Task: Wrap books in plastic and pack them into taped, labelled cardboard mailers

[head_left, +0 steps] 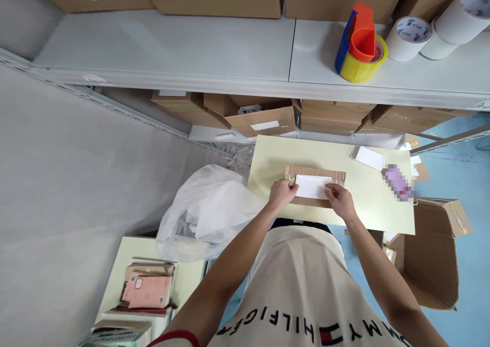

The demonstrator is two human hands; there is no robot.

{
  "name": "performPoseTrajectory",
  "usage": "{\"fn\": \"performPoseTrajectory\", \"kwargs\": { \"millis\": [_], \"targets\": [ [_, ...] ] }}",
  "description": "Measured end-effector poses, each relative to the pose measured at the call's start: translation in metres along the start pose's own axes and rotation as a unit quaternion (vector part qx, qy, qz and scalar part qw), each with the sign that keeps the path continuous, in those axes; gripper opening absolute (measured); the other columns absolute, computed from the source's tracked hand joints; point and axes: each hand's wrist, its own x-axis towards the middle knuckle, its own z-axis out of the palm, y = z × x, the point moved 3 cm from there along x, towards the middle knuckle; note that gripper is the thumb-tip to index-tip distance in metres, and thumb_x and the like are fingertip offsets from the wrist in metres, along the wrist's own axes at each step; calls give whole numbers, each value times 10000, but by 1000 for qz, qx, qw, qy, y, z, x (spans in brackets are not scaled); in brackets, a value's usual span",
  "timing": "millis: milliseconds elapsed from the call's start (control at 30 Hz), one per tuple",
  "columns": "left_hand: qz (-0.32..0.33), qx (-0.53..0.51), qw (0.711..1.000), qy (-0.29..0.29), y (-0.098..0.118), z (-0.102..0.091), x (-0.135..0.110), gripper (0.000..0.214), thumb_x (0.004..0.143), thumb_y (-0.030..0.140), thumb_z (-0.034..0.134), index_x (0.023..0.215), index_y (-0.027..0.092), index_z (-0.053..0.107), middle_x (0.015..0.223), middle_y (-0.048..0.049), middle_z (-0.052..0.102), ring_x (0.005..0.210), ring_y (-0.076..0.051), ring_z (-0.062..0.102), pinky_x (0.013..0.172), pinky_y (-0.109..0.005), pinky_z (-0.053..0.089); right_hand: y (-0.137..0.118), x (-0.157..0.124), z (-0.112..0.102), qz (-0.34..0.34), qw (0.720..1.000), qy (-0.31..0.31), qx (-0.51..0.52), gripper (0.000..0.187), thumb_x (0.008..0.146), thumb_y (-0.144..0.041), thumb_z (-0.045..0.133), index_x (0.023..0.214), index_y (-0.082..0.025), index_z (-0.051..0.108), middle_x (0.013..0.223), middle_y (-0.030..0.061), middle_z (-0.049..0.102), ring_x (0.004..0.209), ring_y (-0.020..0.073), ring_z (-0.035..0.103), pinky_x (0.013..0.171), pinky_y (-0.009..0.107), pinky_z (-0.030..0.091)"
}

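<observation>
A small cardboard parcel (317, 172) lies flat on the pale yellow table (375, 209), with clear tape at its ends. Over its top face is a white paper label (313, 187), possibly pressed onto the cardboard; whether it is stuck down I cannot tell. My left hand (282, 194) is closed at the label's left edge, thumb on the paper's lower corner. At the opposite edge my right hand (340, 200) pinches the label between thumb and forefinger. Both hands rest close to the parcel's ends.
White slips (369, 157) and a blurred purple item (398, 182) lie at the table's right. Beyond stands a grey shelf (184, 46) with boxes, a tape dispenser (362, 46) and tape rolls (408, 38). A plastic bag (214, 209) is left, books (147, 288) lower left, an open carton (431, 255) right.
</observation>
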Motion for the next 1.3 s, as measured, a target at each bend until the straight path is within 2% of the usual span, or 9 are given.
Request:
{"fn": "performPoseTrajectory", "kwargs": {
  "millis": [333, 467, 533, 633, 700, 767, 900, 1133, 1300],
  "targets": [
    [-28, 125, 992, -13, 8, -5, 0, 262, 841, 355, 576, 661, 209, 698, 789, -64, 733, 832, -218, 678, 688, -281, 474, -19, -3, 0, -28, 982, -33, -185, 362, 877, -363, 555, 1193, -234, 676, 1158, 94, 658, 920, 227, 656, 772, 337, 495],
    [-20, 147, 989, 7, 3, -9, -4, 238, 854, 380, 578, 738, 211, 698, 829, -61, 736, 854, -227, 679, 694, -291, 486, -21, -10, -8, -10, 964, -20, -267, 372, 919, -414, 518, 1235, -272, 653, 1190, 104, 629, 969, 262, 650, 725, 349, 491],
    [21, 152, 987, 43, 3, -11, -9, 197, 877, 347, 559, 870, 214, 704, 890, -63, 736, 895, -223, 676, 741, -300, 498, -21, -13, -12, -47, 953, 10, -298, 373, 929, -410, 503, 1229, -250, 655, 1166, 123, 631, 1002, 276, 632, 753, 362, 490],
    [180, 165, 967, 76, 8, -8, -16, 309, 881, 341, 566, 1141, 203, 662, 1181, -105, 686, 1144, -249, 604, 941, -344, 473, -21, -13, -5, -173, 932, 36, -316, 442, 924, -439, 503, 1267, -191, 630, 1257, 168, 611, 1119, 314, 583, 885, 416, 467],
    [296, 189, 935, 56, 10, 2, -19, 497, 877, 401, 572, 1318, 173, 571, 1416, -137, 545, 1346, -287, 454, 1105, -410, 358, -21, -11, 9, -265, 911, 16, -316, 550, 923, -505, 480, 1348, -166, 568, 1406, 188, 534, 1253, 345, 509, 988, 463, 416],
    [352, 219, 910, 27, 7, 12, -17, 643, 898, 467, 526, 1448, 145, 439, 1539, -153, 399, 1441, -313, 323, 1181, -482, 231, -17, -8, 24, -319, 890, -14, -325, 629, 943, -538, 414, 1441, -158, 468, 1510, 182, 440, 1370, 349, 409, 1070, 500, 343],
    [342, 262, 902, 7, -5, 19, -10, 702, 936, 511, 436, 1535, 175, 289, 1584, -142, 321, 1474, -318, 261, 1193, -567, 132, 1, -3, 34, -325, 870, -20, -369, 632, 988, -495, 303, 1526, -164, 323, 1560, 162, 365, 1441, 333, 323, 1144, 563, 206],
    [314, 288, 903, 45, -15, 12, -20, 813, 902, 609, 450, 1551, 163, 244, 1614, -151, 225, 1502, -366, 134, 1172, -643, 32, 22, -18, 14, -299, 863, 58, -404, 729, 973, -567, 299, 1552, -129, 237, 1583, 188, 296, 1462, 380, 264, 1139, 639, 152],
    [385, 302, 872, -1, -17, 38, -43, 797, 919, 632, 393, 1556, 182, 229, 1604, -133, 268, 1494, -322, 203, 1198, -572, 90, 17, -32, 35, -365, 852, -26, -375, 744, 958, -588, 341, 1554, -154, 238, 1588, 157, 292, 1473, 344, 260, 1166, 579, 177]
  ]
}}
